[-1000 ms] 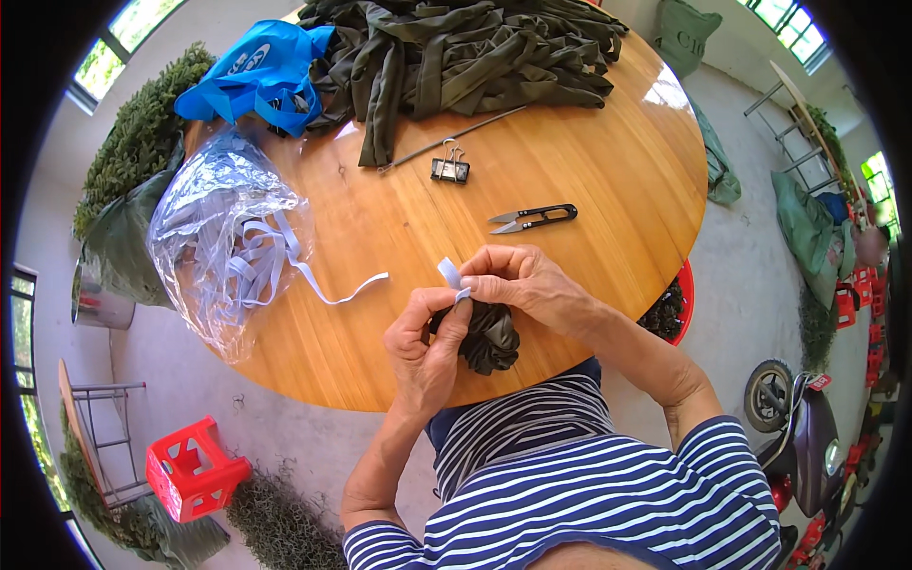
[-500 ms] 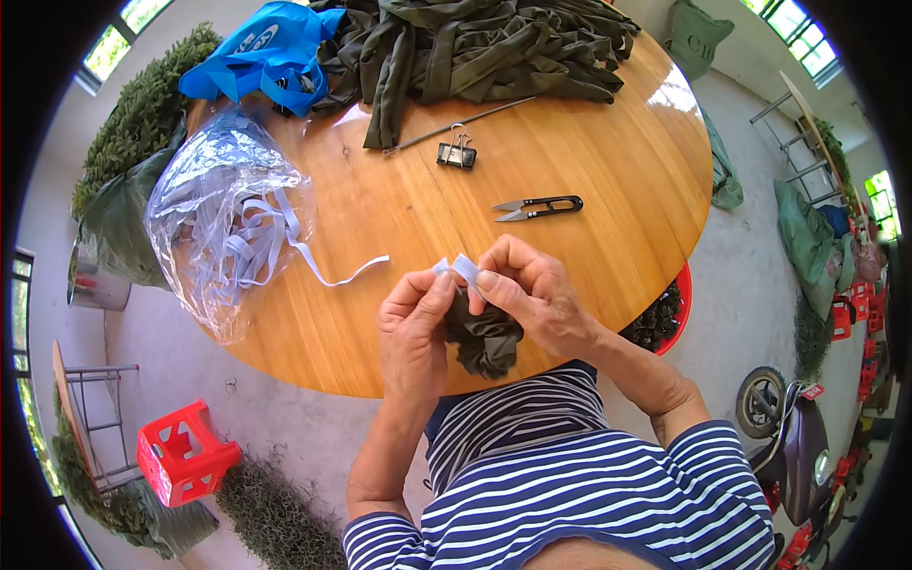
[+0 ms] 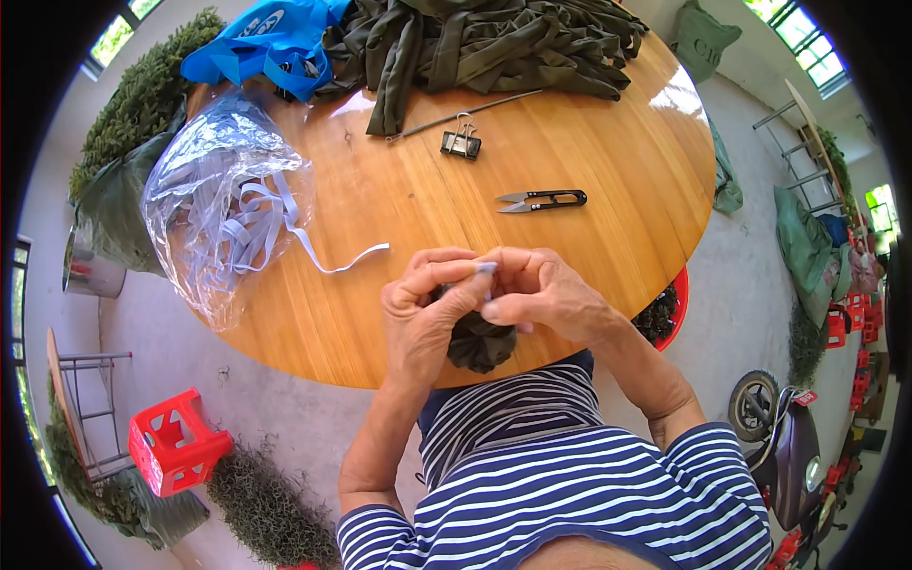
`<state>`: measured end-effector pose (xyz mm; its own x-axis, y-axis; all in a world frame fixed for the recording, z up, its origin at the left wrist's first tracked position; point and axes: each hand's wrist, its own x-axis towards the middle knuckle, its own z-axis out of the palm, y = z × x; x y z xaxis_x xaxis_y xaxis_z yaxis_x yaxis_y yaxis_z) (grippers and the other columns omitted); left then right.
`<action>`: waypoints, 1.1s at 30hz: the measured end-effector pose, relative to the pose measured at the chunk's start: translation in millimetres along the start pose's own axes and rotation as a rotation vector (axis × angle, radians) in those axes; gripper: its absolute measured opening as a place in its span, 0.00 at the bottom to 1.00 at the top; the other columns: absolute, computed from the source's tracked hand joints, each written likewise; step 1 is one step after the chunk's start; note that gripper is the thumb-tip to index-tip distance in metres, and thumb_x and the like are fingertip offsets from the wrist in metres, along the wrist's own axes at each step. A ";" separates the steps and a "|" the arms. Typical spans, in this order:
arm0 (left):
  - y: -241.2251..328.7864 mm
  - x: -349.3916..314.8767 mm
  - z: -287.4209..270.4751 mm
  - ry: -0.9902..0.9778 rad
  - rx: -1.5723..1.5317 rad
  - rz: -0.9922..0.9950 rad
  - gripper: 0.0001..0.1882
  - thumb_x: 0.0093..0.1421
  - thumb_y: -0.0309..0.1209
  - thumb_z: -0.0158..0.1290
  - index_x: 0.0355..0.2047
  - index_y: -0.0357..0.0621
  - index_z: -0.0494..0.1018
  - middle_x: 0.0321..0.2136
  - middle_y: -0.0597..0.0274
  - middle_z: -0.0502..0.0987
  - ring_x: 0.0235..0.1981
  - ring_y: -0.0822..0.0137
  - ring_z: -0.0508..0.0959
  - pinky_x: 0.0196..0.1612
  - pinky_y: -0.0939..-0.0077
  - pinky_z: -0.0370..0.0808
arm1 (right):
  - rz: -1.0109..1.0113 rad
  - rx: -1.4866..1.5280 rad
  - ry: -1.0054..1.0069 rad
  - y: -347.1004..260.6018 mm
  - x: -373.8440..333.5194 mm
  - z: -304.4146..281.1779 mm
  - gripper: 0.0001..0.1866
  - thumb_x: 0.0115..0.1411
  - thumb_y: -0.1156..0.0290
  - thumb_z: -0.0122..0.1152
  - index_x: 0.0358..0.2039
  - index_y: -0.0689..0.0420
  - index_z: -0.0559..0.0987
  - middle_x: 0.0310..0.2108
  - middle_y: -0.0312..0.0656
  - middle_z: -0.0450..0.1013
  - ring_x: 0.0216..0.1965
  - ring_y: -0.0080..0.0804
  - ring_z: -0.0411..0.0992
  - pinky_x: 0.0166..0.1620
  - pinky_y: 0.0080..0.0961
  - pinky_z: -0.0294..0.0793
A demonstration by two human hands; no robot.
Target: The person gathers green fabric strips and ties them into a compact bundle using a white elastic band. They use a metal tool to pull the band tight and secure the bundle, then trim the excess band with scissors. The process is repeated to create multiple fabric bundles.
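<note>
Near the table's front edge, my two hands meet over a bunched piece of dark olive fabric [image 3: 480,344]. My left hand [image 3: 425,309] is closed, pinching a short pale lavender elastic band [image 3: 486,268] that pokes up between the fingertips. Against it, the fingers of my right hand [image 3: 551,296] are closed on the same elastic, thumb bent in below; another bit of it shows under that thumb. The fabric hangs gathered beneath both hands. How the elastic's ends cross or join is hidden by the fingers.
On the round wooden table [image 3: 608,152] lie black thread snips [image 3: 541,200], a binder clip [image 3: 461,141], a thin metal rod [image 3: 465,116], a clear plastic bag [image 3: 223,199] of elastic strips, a blue bag [image 3: 271,47] and heaped olive fabric strips [image 3: 494,47]. A red stool [image 3: 180,445] stands left.
The two elastic ends, held apart before, are now brought together between my fingertips. My left fingers have curled over, and the fabric bunch sits rounder under the hands. The view has shifted slightly.
</note>
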<state>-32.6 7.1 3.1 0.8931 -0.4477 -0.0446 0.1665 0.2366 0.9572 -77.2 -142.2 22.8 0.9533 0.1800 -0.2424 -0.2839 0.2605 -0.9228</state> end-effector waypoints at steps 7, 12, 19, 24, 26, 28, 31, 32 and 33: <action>-1.0 -2.2 3.0 0.128 -0.057 -0.044 0.09 0.52 0.24 0.54 0.34 0.35 0.74 0.30 0.60 0.74 0.31 0.73 0.73 0.37 0.83 0.69 | 0.040 0.068 0.119 8.7 8.8 -9.5 0.10 0.53 0.62 0.59 0.25 0.55 0.74 0.20 0.30 0.70 0.18 0.09 0.61 0.17 0.07 0.55; -11.7 -6.3 2.3 0.165 0.525 0.486 0.07 0.51 0.21 0.53 0.32 0.36 0.73 0.31 0.54 0.73 0.31 0.65 0.74 0.35 0.77 0.71 | 0.063 0.100 0.067 6.3 8.2 -12.6 0.09 0.55 0.65 0.56 0.26 0.58 0.75 0.22 0.33 0.72 0.19 0.12 0.63 0.18 0.07 0.57; -7.3 -8.0 2.5 0.047 0.745 0.914 0.06 0.47 0.20 0.55 0.27 0.39 0.72 0.32 0.55 0.72 0.34 0.55 0.73 0.35 0.70 0.72 | 0.041 0.347 -0.010 5.2 6.4 -14.4 0.04 0.50 0.74 0.61 0.26 0.59 0.74 0.23 0.33 0.71 0.22 0.14 0.65 0.21 0.08 0.59; -2.6 -4.2 -4.6 -0.142 0.741 0.859 0.08 0.45 0.20 0.55 0.28 0.39 0.72 0.32 0.56 0.73 0.34 0.58 0.72 0.34 0.70 0.71 | 0.031 0.397 -0.095 13.9 4.0 -21.7 0.06 0.46 0.80 0.61 0.25 0.57 0.73 0.24 0.33 0.70 0.22 0.13 0.64 0.21 0.09 0.58; -1.1 -5.7 -4.4 -0.154 0.663 0.665 0.09 0.46 0.21 0.56 0.30 0.39 0.71 0.33 0.57 0.73 0.34 0.61 0.72 0.35 0.73 0.70 | 0.027 0.348 -0.063 15.1 3.1 -24.4 0.06 0.46 0.81 0.61 0.25 0.57 0.73 0.24 0.33 0.70 0.23 0.14 0.65 0.23 0.08 0.61; 1.7 -9.9 -3.1 -0.135 0.533 0.332 0.09 0.47 0.21 0.55 0.31 0.39 0.71 0.35 0.59 0.73 0.35 0.67 0.72 0.36 0.77 0.68 | 0.015 0.298 -0.030 14.1 2.1 -24.7 0.06 0.46 0.81 0.60 0.25 0.58 0.73 0.23 0.32 0.70 0.24 0.15 0.67 0.26 0.09 0.64; 8.8 -8.8 2.6 -0.116 0.472 0.161 0.11 0.46 0.23 0.57 0.32 0.39 0.71 0.33 0.61 0.73 0.34 0.72 0.71 0.36 0.80 0.67 | -0.031 0.222 0.011 12.1 0.2 -22.1 0.06 0.46 0.82 0.59 0.24 0.58 0.73 0.23 0.32 0.70 0.25 0.16 0.68 0.31 0.10 0.68; 11.2 -7.9 2.9 -0.151 0.491 0.123 0.10 0.46 0.23 0.57 0.31 0.38 0.71 0.31 0.62 0.73 0.32 0.73 0.71 0.35 0.81 0.67 | -0.053 0.192 0.016 12.5 0.1 -22.5 0.06 0.46 0.82 0.58 0.24 0.58 0.73 0.23 0.31 0.70 0.26 0.17 0.69 0.32 0.11 0.68; 13.3 -6.6 2.5 -0.187 0.510 0.083 0.10 0.46 0.23 0.57 0.31 0.37 0.71 0.29 0.62 0.73 0.31 0.74 0.71 0.34 0.81 0.67 | -0.075 0.163 0.022 13.0 -0.3 -22.8 0.05 0.46 0.82 0.58 0.23 0.58 0.72 0.23 0.31 0.70 0.26 0.17 0.69 0.33 0.11 0.69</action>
<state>-37.4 11.0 16.8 0.7973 -0.6019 0.0442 -0.1666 -0.1492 0.9747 -78.8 -160.6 4.0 0.9739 0.1337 -0.1832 -0.2232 0.4229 -0.8782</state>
